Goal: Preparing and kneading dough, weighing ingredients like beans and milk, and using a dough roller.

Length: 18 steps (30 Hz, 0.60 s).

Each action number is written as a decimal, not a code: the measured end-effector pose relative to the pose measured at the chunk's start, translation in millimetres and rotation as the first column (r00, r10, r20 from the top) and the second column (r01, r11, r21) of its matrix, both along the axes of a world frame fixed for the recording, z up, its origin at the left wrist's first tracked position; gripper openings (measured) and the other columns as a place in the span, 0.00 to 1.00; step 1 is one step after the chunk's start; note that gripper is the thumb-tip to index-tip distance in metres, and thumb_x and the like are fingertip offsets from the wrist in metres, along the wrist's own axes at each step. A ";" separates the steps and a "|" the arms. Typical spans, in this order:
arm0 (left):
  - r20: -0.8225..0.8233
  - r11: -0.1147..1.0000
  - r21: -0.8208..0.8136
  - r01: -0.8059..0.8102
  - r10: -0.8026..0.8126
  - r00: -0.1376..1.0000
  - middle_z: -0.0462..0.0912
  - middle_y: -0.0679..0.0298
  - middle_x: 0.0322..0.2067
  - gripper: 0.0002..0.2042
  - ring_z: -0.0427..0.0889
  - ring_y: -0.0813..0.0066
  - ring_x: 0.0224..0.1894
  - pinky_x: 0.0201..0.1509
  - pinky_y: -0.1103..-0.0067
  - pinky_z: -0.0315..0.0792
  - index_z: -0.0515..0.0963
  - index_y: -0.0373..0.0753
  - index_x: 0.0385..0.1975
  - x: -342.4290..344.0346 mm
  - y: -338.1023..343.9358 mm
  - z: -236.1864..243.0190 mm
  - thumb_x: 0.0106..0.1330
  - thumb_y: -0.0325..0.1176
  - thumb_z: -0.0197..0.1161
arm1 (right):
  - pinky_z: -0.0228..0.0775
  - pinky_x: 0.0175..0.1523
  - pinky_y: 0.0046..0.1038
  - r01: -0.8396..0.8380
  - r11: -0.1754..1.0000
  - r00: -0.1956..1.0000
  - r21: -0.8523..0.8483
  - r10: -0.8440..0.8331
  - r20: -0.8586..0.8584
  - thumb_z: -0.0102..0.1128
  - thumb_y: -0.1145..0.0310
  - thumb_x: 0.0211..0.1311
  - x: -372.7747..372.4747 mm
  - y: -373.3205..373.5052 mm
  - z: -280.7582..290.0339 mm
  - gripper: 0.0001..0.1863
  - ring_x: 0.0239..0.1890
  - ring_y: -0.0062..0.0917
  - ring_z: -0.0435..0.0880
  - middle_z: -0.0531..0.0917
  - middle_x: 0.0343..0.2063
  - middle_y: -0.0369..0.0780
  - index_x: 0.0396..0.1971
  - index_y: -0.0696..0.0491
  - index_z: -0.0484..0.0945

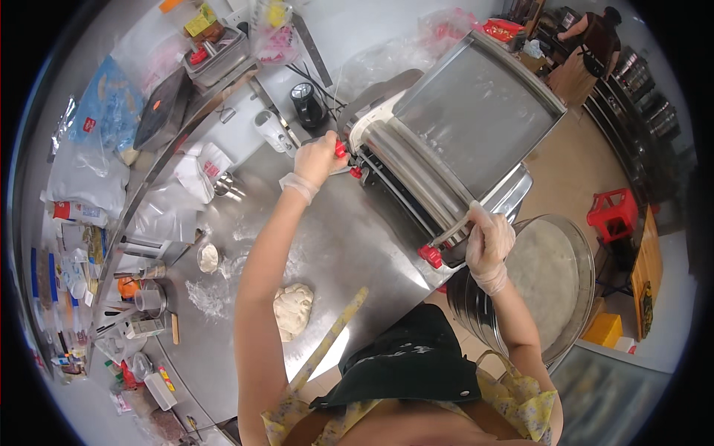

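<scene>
A dough sheeter (416, 178) with shiny steel rollers and a wide sloping tray stands at the far side of the steel table. My left hand (316, 161), in a clear glove, is closed on a red knob (341, 149) at the machine's left end. At the opposite end my right hand (490, 239), also gloved, has its fingers curled at the metal guard bar (452, 235) beside the rollers; its exact grip is partly hidden. Another red knob (430, 256) sits just left of that hand. A lump of dough (294, 311) lies on the table beside my left forearm.
Loose flour (208, 297) and a small bowl of flour (209, 258) are on the table's left. A large round metal pan (587, 297) stands at the right. Farther off are a red stool (614, 214) and another person (591, 52). A crowded shelf (119, 245) lines the left.
</scene>
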<state>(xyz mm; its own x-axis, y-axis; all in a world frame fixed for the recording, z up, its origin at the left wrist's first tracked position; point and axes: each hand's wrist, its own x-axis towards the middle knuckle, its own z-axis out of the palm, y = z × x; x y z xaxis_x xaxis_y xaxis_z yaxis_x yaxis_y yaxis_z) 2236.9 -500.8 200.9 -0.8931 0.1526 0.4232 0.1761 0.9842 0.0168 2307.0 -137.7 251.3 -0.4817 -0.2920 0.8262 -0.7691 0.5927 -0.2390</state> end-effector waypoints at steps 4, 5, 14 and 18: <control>0.347 0.384 0.901 -0.200 -0.363 0.865 0.69 0.69 0.15 0.16 0.71 0.80 0.15 0.16 0.82 0.65 0.72 0.39 0.30 -12.6 -13.2 -7.0 0.63 0.47 0.60 | 0.63 0.26 0.27 0.007 1.000 0.999 0.004 -0.006 -0.039 0.53 0.86 0.44 -0.7 0.0 0.3 0.19 0.20 0.28 0.74 0.79 0.23 0.37 0.39 0.58 0.78; 0.441 -0.052 0.813 -0.580 -0.596 0.671 0.72 0.69 0.16 0.17 0.68 0.83 0.15 0.17 0.86 0.62 0.73 0.39 0.30 -19.5 -16.1 -6.6 0.65 0.49 0.57 | 0.63 0.26 0.28 -0.002 1.000 0.999 0.009 0.003 -0.043 0.53 0.86 0.44 -0.8 1.9 2.5 0.18 0.20 0.28 0.74 0.79 0.23 0.37 0.38 0.57 0.78; -0.209 0.984 0.174 -0.030 0.067 0.976 0.80 0.57 0.29 0.22 0.81 0.62 0.27 0.24 0.72 0.74 0.70 0.36 0.34 17.2 22.9 3.4 0.57 0.51 0.65 | 0.60 0.20 0.26 0.035 0.999 0.990 0.019 -0.032 -0.136 0.52 0.79 0.34 0.1 4.1 -8.9 0.19 0.16 0.25 0.69 0.76 0.19 0.36 0.33 0.56 0.81; -0.137 0.991 0.112 0.069 -0.054 0.989 0.76 0.61 0.20 0.20 0.77 0.63 0.19 0.20 0.73 0.71 0.69 0.39 0.30 0.2 5.0 -13.9 0.55 0.49 0.67 | 0.60 0.21 0.25 0.089 0.996 0.984 0.014 -0.086 -0.155 0.54 0.77 0.35 3.4 5.3 -5.4 0.18 0.17 0.24 0.70 0.78 0.21 0.36 0.33 0.55 0.81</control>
<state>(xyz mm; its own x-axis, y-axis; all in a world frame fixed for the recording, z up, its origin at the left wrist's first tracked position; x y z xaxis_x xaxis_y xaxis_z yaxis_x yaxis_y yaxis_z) 2237.1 -495.8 187.0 -0.8181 0.1485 0.5556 0.2446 0.9642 0.1024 2310.4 -132.4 246.0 -0.3734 -0.2721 0.8869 -0.7409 0.6628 -0.1086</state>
